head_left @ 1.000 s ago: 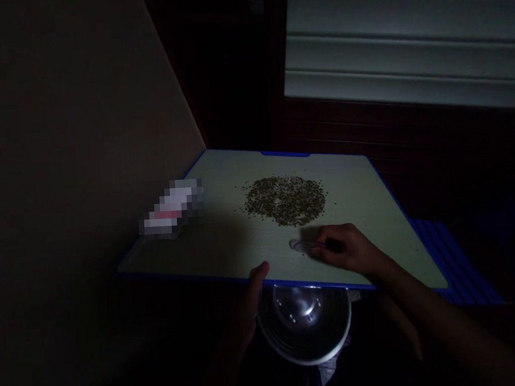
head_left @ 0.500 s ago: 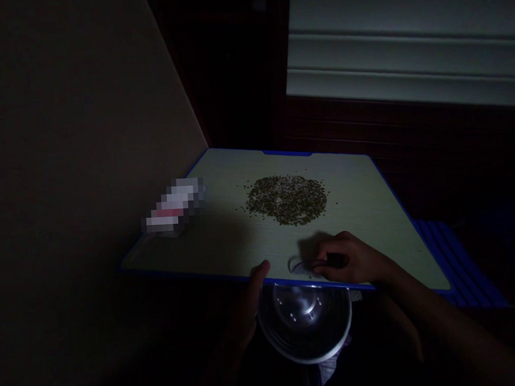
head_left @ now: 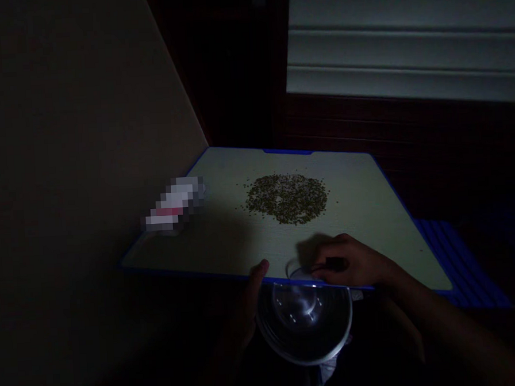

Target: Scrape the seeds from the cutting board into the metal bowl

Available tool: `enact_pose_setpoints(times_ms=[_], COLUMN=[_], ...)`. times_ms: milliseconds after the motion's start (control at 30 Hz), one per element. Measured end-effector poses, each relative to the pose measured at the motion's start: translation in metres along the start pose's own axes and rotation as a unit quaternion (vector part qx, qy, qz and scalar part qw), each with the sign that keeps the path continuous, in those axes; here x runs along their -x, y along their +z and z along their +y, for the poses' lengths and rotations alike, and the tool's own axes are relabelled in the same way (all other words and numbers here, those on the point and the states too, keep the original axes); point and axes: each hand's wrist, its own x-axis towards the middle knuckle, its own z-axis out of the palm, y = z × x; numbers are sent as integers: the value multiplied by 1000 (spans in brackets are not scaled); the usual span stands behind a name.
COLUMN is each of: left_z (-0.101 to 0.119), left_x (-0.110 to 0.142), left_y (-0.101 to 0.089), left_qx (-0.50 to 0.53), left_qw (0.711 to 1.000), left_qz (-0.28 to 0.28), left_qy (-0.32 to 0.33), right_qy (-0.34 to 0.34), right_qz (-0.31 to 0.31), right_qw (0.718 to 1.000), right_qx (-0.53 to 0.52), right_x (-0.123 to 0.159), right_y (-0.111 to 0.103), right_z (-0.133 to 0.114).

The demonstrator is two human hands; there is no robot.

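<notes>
My right hand (head_left: 349, 260) is closed around the dark handle of a spoon (head_left: 296, 268). The spoon's rounded head lies at the near edge of a pale board with a blue rim (head_left: 219, 241). My left hand (head_left: 252, 300) has its thumb on top of that same edge, with its other fingers hidden below. Just under the edge, between my hands, is a shiny metal bowl (head_left: 308, 340), its far rim covered by the board. Small brownish-green seeds or grains (head_left: 287, 198) are spread in a rough oval patch mid-board.
A blurred white and red packet (head_left: 172, 206) rests on the board's left side, beside a wall (head_left: 84, 110). Blue ribbed material (head_left: 455, 263) shows past the right edge. Behind stand dark wood and a pale slatted panel (head_left: 405, 41). The light is dim.
My right hand and the spoon have drawn back toward me, from mid-front of the board to its near edge above the bowl. My left hand and the seed patch stay put.
</notes>
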Motion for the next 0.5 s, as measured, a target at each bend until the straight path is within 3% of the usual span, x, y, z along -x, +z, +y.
enact_pose_setpoints(times_ms=[100, 200, 267, 367, 500], left_z=[1, -1, -3, -7, -11], left_x=[1, -1, -3, -6, -9], left_y=[0, -2, -4, -6, -6], left_qx=[8, 11, 12, 10, 9], left_qw=[1000, 1000, 1000, 1000, 1000], left_qz=[6, 3, -11, -10, 17], left_qy=[16, 20, 13, 24, 24], right_qy=[38, 82, 102, 115, 136], right_qz=[139, 319, 398, 420, 348], right_qw=[989, 943, 910, 898, 917], right_qx=[24, 50, 57, 62, 140], right_x=[-2, -4, -5, -8, -11], right_y=[-2, -6, -8, -8, -9], right_z=[2, 5, 8, 14, 25])
